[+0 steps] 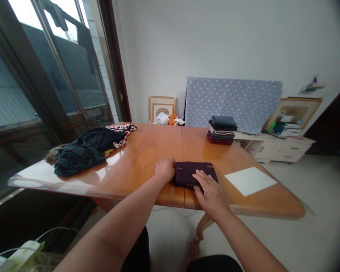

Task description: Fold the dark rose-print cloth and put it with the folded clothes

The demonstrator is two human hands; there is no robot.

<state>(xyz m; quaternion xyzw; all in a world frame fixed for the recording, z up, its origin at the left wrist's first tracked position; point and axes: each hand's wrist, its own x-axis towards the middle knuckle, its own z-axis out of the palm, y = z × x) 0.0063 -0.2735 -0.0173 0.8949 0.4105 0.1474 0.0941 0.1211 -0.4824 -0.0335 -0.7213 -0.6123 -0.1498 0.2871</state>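
Note:
A dark purple folded cloth (187, 173) with small orange lettering lies near the front edge of the wooden table (155, 145). At its left edge is my left hand (166, 169), fingers curled and closed against the fabric. My right hand (211, 190) rests on the right part of the cloth, palm down with its fingers somewhat spread. A neat stack of folded clothes (221, 130) stands at the back right of the table. Dark unfolded clothes (83, 151) form a loose pile on the left.
A white sheet (251, 181) lies flat at the table's right. Behind stand a dotted grey cover (229, 100), picture frames and a white cabinet (283, 149). A power strip (19, 257) is at the lower left.

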